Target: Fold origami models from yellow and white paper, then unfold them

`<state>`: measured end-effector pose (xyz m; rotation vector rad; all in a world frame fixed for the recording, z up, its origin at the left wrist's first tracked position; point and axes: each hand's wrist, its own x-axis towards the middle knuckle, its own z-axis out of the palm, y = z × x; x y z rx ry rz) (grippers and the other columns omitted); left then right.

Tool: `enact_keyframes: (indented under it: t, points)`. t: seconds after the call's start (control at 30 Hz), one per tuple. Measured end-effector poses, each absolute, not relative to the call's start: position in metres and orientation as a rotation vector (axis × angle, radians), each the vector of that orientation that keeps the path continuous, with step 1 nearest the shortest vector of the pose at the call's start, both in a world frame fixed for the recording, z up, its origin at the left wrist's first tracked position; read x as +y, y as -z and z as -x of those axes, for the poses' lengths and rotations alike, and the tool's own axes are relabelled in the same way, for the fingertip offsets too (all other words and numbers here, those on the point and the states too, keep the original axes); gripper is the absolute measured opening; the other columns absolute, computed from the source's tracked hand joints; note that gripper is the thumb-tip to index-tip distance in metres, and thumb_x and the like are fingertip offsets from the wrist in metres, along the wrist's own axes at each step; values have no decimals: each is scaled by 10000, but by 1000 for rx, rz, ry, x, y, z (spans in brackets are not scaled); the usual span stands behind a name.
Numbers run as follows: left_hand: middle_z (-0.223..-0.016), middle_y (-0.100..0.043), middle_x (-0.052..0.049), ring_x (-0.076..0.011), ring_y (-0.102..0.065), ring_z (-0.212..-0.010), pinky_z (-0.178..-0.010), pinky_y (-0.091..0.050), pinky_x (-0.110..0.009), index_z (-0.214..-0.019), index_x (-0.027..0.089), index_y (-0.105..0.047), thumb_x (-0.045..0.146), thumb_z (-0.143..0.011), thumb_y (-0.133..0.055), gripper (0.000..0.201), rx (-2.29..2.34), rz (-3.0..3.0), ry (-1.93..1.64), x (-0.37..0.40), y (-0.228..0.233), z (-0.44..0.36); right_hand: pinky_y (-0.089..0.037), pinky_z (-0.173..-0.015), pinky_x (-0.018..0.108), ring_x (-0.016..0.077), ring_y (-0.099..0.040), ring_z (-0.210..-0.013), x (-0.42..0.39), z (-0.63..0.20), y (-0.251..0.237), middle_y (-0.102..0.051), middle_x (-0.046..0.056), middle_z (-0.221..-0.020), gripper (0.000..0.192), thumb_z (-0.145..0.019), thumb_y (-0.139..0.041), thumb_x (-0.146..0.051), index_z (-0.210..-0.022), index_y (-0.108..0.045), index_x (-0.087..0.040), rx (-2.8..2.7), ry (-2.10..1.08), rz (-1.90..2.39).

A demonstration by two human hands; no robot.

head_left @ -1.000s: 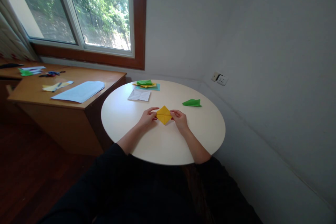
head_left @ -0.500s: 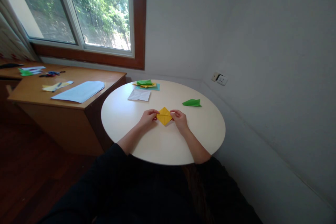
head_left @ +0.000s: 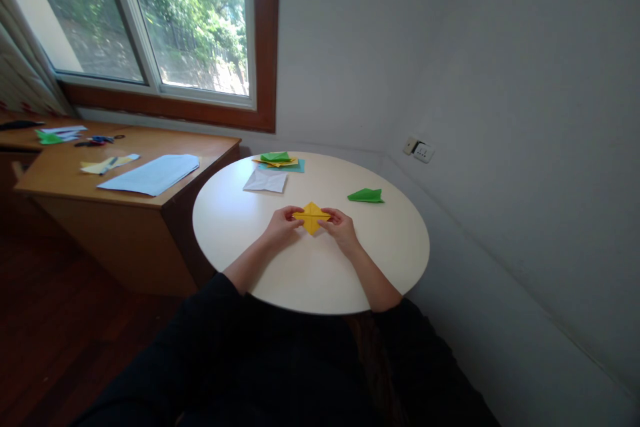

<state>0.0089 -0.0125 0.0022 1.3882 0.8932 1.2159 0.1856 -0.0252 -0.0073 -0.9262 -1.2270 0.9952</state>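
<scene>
The yellow folded paper (head_left: 311, 217) sits near the middle of the round white tabletop (head_left: 250, 240), a crease running across it. My left hand (head_left: 283, 225) pinches its left corner and my right hand (head_left: 339, 227) its right corner — fingers pressed together on the paper. Beyond lie a white sheet (head_left: 265, 181), a stack of coloured papers (head_left: 279, 161) and, off to the right, a green folded piece (head_left: 366, 196) — no writing I can read on any of them

folded paper (head_left: 311, 217) between hands – on table (head_left: 280, 267) | desk (head_left: 75, 190) left
</scene>
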Motion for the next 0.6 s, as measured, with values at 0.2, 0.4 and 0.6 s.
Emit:
enact_keyframes:
  t: [0.2, 0.4, 0.6]
  points:
    - [-780, -653, -37, -112, -565, -631, -614, -451, -250, -882, 118, -624, 132, -554, -666, 331, 911, -1506, -1270, -11, -2, -8, -483, -770, 333, 188, -611, -816, -20, -188, 13, -672, 57, -902, 428, -507, -733, -211, -922, -637, -171, -1288, -999, 939]
    - [-794, -673, -54, -133, -587, -666, -634, -468, -261, -883, 119, -634, 128, -585, -638, 298, 927, -1536, -1300, -13, -5, -9, -487, -741, 326, 192, -609, -806, -17, -190, 16, -673, 72, -919, 382, -531, -722, -240, -899, -655, -164, -1336, -911, 963]
    - [-793, -673, -61, -142, -589, -680, -644, -466, -266, -871, 117, -645, 185, -615, -637, 265, 940, -1580, -1321, -13, -5, -9, -488, -728, 322, 188, -612, -785, -17, -190, 16, -681, 76, -901, 350, -543, -720, -272, -870, -667, -159, -1338, -858, 993]
